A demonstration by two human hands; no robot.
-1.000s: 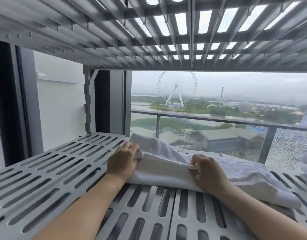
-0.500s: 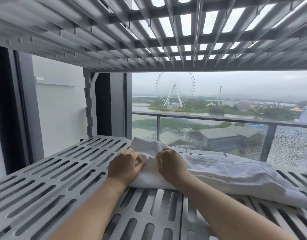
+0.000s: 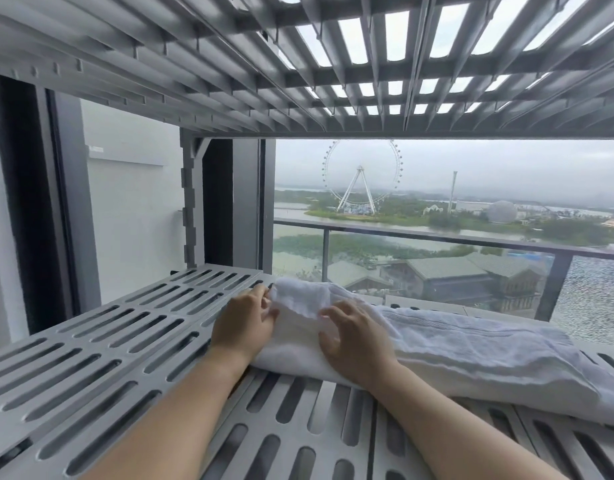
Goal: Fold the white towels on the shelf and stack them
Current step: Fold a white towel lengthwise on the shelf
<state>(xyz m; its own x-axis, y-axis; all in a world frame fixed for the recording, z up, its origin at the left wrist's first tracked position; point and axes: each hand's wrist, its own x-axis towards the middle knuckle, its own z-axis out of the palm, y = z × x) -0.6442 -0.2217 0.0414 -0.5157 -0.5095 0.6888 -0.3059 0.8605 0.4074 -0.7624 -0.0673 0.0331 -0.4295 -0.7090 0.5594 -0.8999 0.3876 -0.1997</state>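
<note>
A white towel point(image 3: 471, 344) lies lengthwise across the grey slotted shelf point(image 3: 101, 344), folded into a long thick band that runs off to the right. Its left end is lifted and curled up between my hands. My left hand point(image 3: 244, 325) grips that left end, fingers closed around the cloth. My right hand point(image 3: 354, 336) rests on top of the towel just right of the raised end, fingers spread and pressing down.
A second slotted shelf point(image 3: 298, 64) hangs close overhead. A shelf post point(image 3: 191, 202) stands at the back left, beside a white wall. Behind the shelf is a window with a balcony railing point(image 3: 437, 237).
My right hand slid left along the towel toward my left hand, then opened and flattened on the cloth. The towel's left end has risen and curled over. The camera tilted up slightly.
</note>
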